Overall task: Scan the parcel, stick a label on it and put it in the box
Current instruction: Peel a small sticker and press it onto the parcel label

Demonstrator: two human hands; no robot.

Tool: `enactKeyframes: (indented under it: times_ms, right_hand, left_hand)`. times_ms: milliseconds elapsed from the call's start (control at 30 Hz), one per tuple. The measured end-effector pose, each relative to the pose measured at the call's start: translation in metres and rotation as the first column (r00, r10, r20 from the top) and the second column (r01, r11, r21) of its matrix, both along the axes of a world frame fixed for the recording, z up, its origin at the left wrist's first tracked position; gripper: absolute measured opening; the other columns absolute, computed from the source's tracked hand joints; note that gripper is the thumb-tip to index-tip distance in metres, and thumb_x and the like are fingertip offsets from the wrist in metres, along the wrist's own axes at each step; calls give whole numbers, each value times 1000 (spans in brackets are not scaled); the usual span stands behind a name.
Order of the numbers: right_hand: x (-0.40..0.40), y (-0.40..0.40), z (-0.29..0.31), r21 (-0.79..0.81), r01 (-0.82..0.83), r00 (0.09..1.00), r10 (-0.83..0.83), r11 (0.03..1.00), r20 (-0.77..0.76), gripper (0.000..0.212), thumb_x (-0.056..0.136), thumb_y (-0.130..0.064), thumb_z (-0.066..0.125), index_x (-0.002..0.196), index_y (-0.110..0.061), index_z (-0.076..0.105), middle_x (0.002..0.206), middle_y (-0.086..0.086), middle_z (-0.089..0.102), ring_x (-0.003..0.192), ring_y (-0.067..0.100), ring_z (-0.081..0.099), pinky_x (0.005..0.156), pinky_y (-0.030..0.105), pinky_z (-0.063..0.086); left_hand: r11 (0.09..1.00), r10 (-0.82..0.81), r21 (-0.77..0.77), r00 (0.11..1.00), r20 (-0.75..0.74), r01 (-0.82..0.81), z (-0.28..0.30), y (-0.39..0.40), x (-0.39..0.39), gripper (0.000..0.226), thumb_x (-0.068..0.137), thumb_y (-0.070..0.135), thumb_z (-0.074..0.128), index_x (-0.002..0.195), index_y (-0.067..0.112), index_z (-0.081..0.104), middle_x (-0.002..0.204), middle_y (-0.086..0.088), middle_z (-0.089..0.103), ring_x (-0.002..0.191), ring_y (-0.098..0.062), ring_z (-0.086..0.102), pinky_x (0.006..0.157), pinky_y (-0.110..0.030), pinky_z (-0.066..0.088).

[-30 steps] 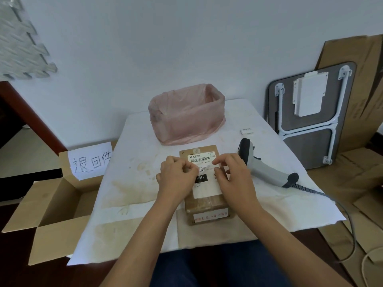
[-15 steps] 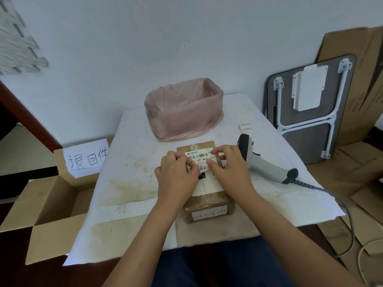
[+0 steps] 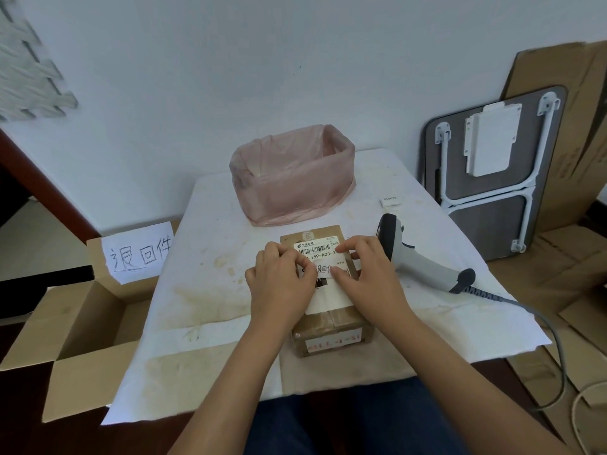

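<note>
A brown cardboard parcel point(image 3: 331, 326) lies on the white-covered table point(image 3: 210, 290) in front of me, with a white shipping sheet and barcode on top. A small white label point(image 3: 323, 268) with handwritten characters lies across that sheet. My left hand point(image 3: 279, 287) pinches the label's left end. My right hand point(image 3: 371, 280) presses its right end with thumb and fingers. The grey barcode scanner point(image 3: 423, 261) lies on the table just right of the parcel. An open cardboard box point(image 3: 75, 326) with a handwritten sign stands on the floor to the left.
A container lined with a pink plastic bag point(image 3: 292, 182) stands behind the parcel. A small white pad point(image 3: 390, 201) lies at the back right. The scanner's cable point(image 3: 542, 326) runs off the right edge. A folded table point(image 3: 492, 172) and flat cardboard lean against the wall.
The small label has come down onto the parcel's white sheet and both hands have settled lower on it. The parcel and scanner have stayed put.
</note>
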State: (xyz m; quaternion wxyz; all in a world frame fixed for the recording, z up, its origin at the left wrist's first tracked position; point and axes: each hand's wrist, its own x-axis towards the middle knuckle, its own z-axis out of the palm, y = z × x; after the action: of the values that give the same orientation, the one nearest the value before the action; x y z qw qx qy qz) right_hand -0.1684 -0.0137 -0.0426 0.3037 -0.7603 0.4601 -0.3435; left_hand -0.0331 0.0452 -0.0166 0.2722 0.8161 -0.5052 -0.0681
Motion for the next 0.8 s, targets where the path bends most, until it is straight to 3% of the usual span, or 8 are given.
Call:
enactKeyframes:
  times_ms: [200, 400, 700, 800]
  right_hand:
    - [-2, 4, 4, -24, -20, 1000, 19, 1000, -25, 22, 84, -22, 65, 104, -25, 56, 123, -12, 43, 113, 10, 51, 85, 32, 51]
    - [3, 6, 0, 51, 40, 999, -40, 998, 12, 13, 82, -19, 66, 95, -21, 63, 126, -9, 43, 114, 7, 51, 76, 19, 42]
    - [2, 8, -1, 66, 56, 998, -54, 996, -19, 19, 84, -24, 64, 102, -24, 68, 130, -14, 40, 106, 2, 47, 81, 31, 53]
    - [3, 7, -3, 61, 55, 998, -54, 997, -12, 21, 84, -25, 63, 104, -25, 70, 131, -15, 40, 108, 1, 47, 84, 31, 53]
  left_hand:
    - [1000, -4, 0, 1000, 9, 4, -2, 1, 0, 12, 95, 35, 55, 85, 29, 56, 105, 11, 40, 112, -13, 44, 96, -33, 28]
    - [1000, -4, -24, 1000, 9, 4, -6, 2, 1, 12, 94, 35, 57, 85, 28, 60, 104, 12, 42, 110, -12, 45, 95, -33, 29]
    - [994, -20, -108, 1000, 2, 20, -14, 7, 2, 16, 90, 32, 66, 106, 29, 64, 109, 9, 49, 112, -15, 48, 91, -30, 24]
    - [976, -103, -182, 990, 98, 119, -13, 12, 1, 18, 86, 26, 70, 102, 33, 67, 108, 12, 49, 108, -11, 47, 90, -29, 20]
